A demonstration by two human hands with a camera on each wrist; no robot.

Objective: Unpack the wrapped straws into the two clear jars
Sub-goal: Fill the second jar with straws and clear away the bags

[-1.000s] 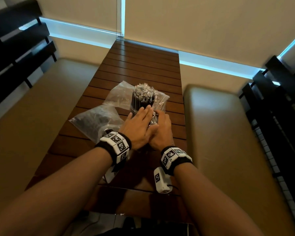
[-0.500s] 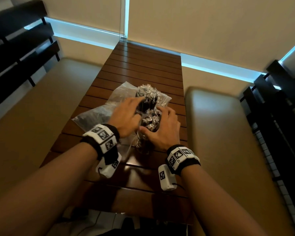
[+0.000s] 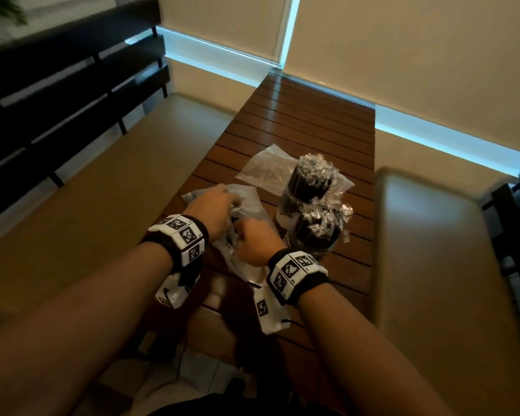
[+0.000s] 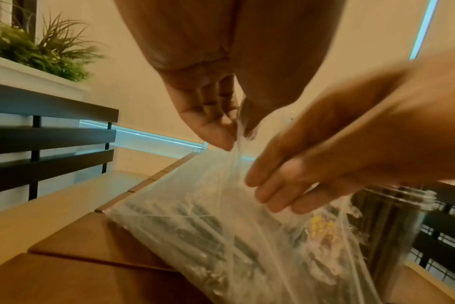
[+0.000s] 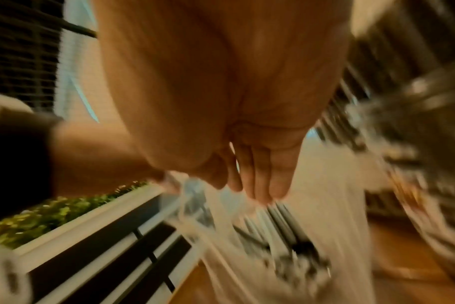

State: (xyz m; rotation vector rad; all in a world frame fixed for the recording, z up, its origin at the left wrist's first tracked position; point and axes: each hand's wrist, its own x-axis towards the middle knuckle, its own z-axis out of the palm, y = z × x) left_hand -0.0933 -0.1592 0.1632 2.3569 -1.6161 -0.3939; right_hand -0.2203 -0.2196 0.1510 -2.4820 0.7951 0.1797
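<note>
The head view looks forward and steeply down from above the worktop (image 3: 297, 121), with both forearms entering from the bottom of the frame. The left wrist view sits low and very close, facing along the left hand (image 4: 210, 107) whose fingers hang from the top centre. The right wrist view, heavily blurred, looks along the right hand (image 5: 247, 144) from equally near. All three share the plastic bag (image 3: 246, 205) and the jars (image 3: 309, 187); both wrist views also catch the plant (image 4: 39, 51).

Left hand (image 4: 210, 115): fingertips pinch the top of the clear plastic bag (image 4: 221, 222).
Right hand (image 4: 338, 148): blurred, fingers against the bag.
Bag contents: dark wrapped straws (image 4: 195, 216).
Support: brown slatted wooden table (image 4: 73, 267).
</note>
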